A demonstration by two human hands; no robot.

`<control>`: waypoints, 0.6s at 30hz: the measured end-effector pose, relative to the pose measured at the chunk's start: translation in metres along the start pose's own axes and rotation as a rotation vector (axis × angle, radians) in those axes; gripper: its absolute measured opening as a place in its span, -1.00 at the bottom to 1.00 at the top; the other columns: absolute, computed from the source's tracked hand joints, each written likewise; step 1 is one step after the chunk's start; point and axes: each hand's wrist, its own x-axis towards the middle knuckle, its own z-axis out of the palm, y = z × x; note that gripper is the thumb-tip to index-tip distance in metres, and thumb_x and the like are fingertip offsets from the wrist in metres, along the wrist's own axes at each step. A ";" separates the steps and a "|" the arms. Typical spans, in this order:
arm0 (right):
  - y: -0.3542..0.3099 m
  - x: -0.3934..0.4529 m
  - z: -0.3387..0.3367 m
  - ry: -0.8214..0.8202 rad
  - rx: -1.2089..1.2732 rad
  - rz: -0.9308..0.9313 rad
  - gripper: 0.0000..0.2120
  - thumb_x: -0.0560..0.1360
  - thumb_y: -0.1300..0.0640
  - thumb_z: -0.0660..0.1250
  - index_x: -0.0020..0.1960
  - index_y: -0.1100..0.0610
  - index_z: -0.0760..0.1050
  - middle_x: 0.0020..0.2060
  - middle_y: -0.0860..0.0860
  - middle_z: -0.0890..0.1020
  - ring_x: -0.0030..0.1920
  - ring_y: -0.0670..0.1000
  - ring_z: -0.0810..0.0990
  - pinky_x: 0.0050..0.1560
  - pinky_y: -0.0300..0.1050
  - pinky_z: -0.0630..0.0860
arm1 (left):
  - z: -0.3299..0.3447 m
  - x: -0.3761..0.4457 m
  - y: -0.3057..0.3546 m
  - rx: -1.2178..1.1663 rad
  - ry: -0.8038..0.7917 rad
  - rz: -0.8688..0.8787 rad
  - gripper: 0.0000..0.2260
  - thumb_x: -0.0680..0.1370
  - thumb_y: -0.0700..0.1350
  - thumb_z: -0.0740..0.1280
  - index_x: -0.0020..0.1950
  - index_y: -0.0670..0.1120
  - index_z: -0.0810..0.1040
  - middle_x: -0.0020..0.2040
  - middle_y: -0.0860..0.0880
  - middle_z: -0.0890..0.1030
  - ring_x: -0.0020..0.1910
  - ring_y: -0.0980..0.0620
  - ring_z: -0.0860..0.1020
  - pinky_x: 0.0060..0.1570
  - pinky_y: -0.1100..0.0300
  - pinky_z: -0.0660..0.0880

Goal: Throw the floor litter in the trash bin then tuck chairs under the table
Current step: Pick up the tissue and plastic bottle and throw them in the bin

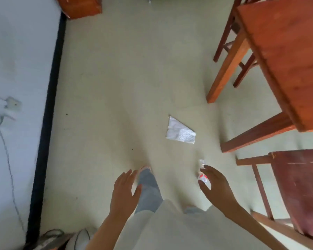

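Litter on the floor: paper scrap near the tabletop's leg; small plastic bottle, blurred, contents unreadable, partly hidden behind right hand. Left hand and right both spread, holding nothing. Chair cut off at the edge.

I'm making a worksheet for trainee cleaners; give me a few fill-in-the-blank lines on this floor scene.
1. The white paper lies on the ____.
2. The plastic bottle lies nearest the ____ hand.
3. The left hand holds ____.
4. The table is made of ____.

Missing words: floor; right; nothing; wood
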 end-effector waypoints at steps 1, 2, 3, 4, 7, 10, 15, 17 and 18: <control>-0.005 0.006 0.002 0.042 0.007 0.095 -0.75 0.32 0.22 0.41 -0.02 0.30 0.58 0.00 0.26 0.62 -0.01 0.26 0.60 0.01 0.27 0.49 | -0.012 0.028 -0.003 0.035 -0.031 0.073 -0.40 0.40 0.16 0.00 0.23 -0.20 0.46 0.22 -0.23 0.52 0.23 -0.27 0.43 0.19 -0.09 0.35; -0.010 0.011 0.003 0.089 0.014 0.191 -0.74 0.32 0.28 0.45 -0.01 0.30 0.57 0.01 0.28 0.61 0.00 0.28 0.59 0.03 0.26 0.47 | -0.021 0.056 -0.005 0.079 -0.072 0.145 -0.46 0.42 0.11 0.06 0.20 -0.22 0.49 0.16 -0.24 0.56 0.17 -0.29 0.48 0.13 -0.12 0.40; -0.013 0.014 0.004 0.138 0.013 0.276 -0.73 0.30 0.31 0.47 -0.01 0.31 0.57 0.01 0.29 0.61 0.00 0.29 0.59 0.02 0.26 0.45 | -0.029 0.083 -0.006 0.127 -0.117 0.213 -0.51 0.43 0.07 0.11 0.16 -0.24 0.51 0.11 -0.25 0.59 0.10 -0.31 0.52 0.06 -0.14 0.44; -0.016 0.014 0.007 0.179 0.001 0.344 -0.73 0.30 0.29 0.46 -0.02 0.32 0.57 -0.01 0.30 0.62 -0.02 0.30 0.59 -0.01 0.26 0.46 | -0.034 0.109 -0.004 0.173 -0.166 0.281 -0.53 0.43 0.05 0.11 0.13 -0.25 0.52 0.07 -0.26 0.61 0.05 -0.31 0.55 0.01 -0.16 0.47; -0.026 0.010 0.013 0.284 -0.009 0.559 -0.73 0.26 0.29 0.45 -0.06 0.34 0.58 -0.07 0.32 0.63 -0.09 0.34 0.61 -0.09 0.28 0.48 | -0.040 0.177 0.015 0.232 -0.259 0.456 -0.50 0.41 0.05 0.07 0.11 -0.26 0.53 0.05 -0.27 0.62 0.04 -0.31 0.56 0.05 -0.11 0.48; -0.028 0.003 0.024 0.355 0.002 0.772 -0.68 0.21 0.41 0.52 -0.05 0.36 0.58 -0.06 0.34 0.62 -0.09 0.37 0.60 -0.09 0.31 0.47 | -0.028 0.223 0.052 0.281 -0.298 0.644 -0.54 0.40 0.02 0.10 0.05 -0.27 0.57 -0.02 -0.27 0.65 -0.04 -0.32 0.58 -0.05 -0.09 0.53; -0.004 0.024 0.041 0.422 0.065 0.991 -0.75 0.28 0.34 0.46 -0.05 0.36 0.57 -0.05 0.35 0.62 -0.08 0.38 0.59 -0.07 0.31 0.47 | 0.014 0.269 0.112 0.318 -0.388 0.822 -0.55 0.39 0.03 0.11 0.04 -0.24 0.58 -0.01 -0.24 0.65 -0.02 -0.33 0.58 -0.14 -0.23 0.51; 0.012 0.051 0.050 0.424 0.064 0.991 -0.71 0.27 0.18 0.36 -0.08 0.34 0.59 -0.11 0.32 0.64 -0.15 0.35 0.62 -0.15 0.31 0.50 | 0.036 0.286 0.129 0.323 -0.400 0.906 -0.56 0.39 0.02 0.12 0.04 -0.24 0.58 -0.02 -0.23 0.65 -0.05 -0.30 0.59 -0.17 -0.22 0.52; 0.021 0.069 0.054 0.429 0.048 0.965 -0.67 0.28 0.10 0.30 -0.09 0.32 0.59 -0.12 0.30 0.65 -0.18 0.33 0.63 -0.19 0.30 0.51 | 0.047 0.295 0.137 0.324 -0.426 0.932 -0.56 0.39 0.02 0.12 0.05 -0.24 0.57 -0.02 -0.23 0.65 -0.05 -0.30 0.59 -0.16 -0.21 0.52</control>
